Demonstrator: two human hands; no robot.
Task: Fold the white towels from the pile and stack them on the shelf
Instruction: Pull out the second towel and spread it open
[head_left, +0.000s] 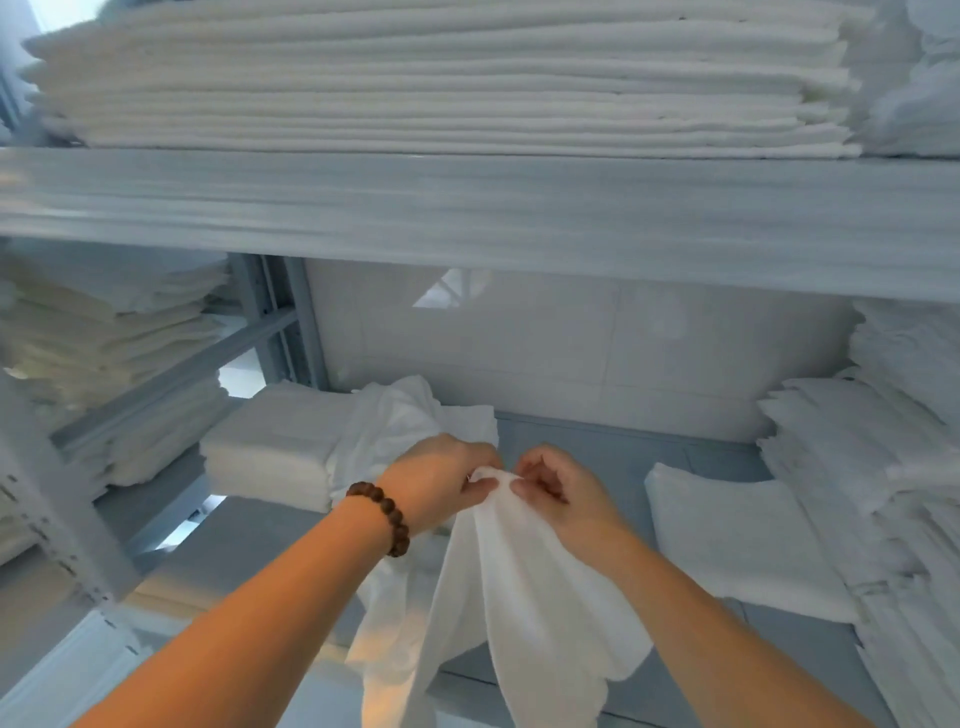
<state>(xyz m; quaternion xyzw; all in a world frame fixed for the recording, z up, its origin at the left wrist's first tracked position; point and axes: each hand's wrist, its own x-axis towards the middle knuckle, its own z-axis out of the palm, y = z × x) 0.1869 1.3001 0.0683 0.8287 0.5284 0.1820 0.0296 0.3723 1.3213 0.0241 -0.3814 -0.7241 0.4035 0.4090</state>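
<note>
towel (524, 587): you're holding it above the lower shelf (623, 452), bottom running off frame.
left hand (439, 480): you're pinching its top edge.
right hand (558, 493): you're pinching the same edge, just beside.
loose pile (405, 415): sitting behind your left hand, half hidden.

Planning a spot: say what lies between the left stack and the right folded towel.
Head view: a loose pile lies against the left stack; beyond it, bare shelf up to the right folded towel.

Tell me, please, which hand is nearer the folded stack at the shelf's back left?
Left. The left hand is just right of the folded stack; the right hand lies farther right.
</note>
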